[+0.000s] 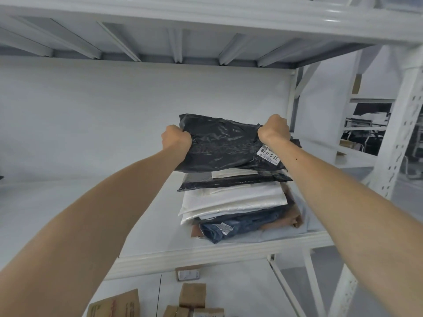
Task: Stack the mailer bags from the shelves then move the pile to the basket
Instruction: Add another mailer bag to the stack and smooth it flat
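While both arms reach onto the white metal shelf [206,253], the left hand [175,139] and right hand [274,129] each have fingers clenched on opposite ends of a crinkled black plastic mailer bag [224,145]. It tops a pile of white, black and dark blue mailer bags [233,202] at the shelf's near right edge.

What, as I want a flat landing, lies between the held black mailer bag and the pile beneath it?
Nothing visible does. The left hand and right hand grip the black mailer bag by its sides, directly over the pile on the shelf.
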